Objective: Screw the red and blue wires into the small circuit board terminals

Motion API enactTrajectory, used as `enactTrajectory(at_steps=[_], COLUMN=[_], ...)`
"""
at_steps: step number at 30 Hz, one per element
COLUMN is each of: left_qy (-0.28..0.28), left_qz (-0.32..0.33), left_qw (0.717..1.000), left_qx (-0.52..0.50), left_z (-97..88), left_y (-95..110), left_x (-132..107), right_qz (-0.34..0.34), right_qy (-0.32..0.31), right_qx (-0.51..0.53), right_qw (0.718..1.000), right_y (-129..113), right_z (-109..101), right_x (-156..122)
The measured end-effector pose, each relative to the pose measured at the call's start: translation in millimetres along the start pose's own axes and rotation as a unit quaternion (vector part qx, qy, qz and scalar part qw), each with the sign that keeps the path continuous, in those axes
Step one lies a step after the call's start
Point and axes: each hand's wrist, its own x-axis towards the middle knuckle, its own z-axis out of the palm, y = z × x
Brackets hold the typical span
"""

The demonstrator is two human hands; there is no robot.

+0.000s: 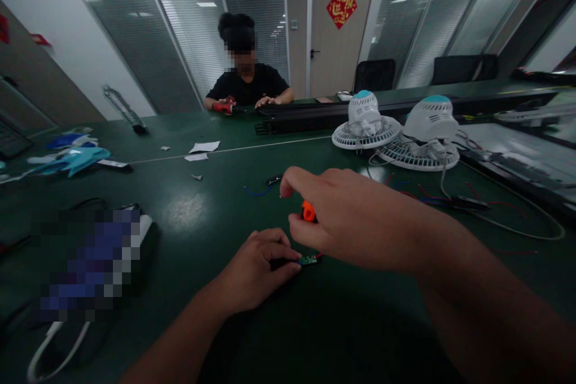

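My left hand (258,267) rests on the dark green table (189,216), fingers pinched on a small green circuit board (308,260) with a red wire at its end. My right hand (346,216) hovers just above it, fingers closed round an orange-handled tool (308,211) that points down toward the board. Most of the tool is hidden in my fist.
Two white desk fans (366,123) (427,132) lie face down at the right, with red and blue wires (432,195) beside them. A loose blue wire (258,192) and paper scraps (203,148) lie ahead. A blurred object (90,264) sits left. A person in black (247,81) sits opposite.
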Motion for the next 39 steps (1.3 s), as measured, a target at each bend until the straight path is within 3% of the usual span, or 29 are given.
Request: enactTrajectory(at_steps=[7,14,24,29,39], left_qy=[0.006,-0.002,-0.016,0.008,-0.002], left_qz=[-0.007,-0.028,-0.004,-0.029,-0.01], left_qw=[1.0,0.999,0.994,0.998,1.0], left_qx=[0.011,-0.042,-0.104,-0.051,-0.004], left_z=[1.5,4.7,0.5,2.7,0.1], left_y=[-3,-6,5,-2,-1], left_x=[0,-2,0,-1,1], right_qz=[-0.012,0.003,0.011,0.016,0.007], right_qy=[-0.011,0.015,0.025,0.018,0.013], right_qx=[0.004,-0.032,-0.061,-0.064,-0.06], right_qw=[1.0,0.999,0.998,0.998,0.998], right_y=[2,-2,-9,-10,-3], right_z=[2,1,0,0,1], right_x=[2,2,4,3,3])
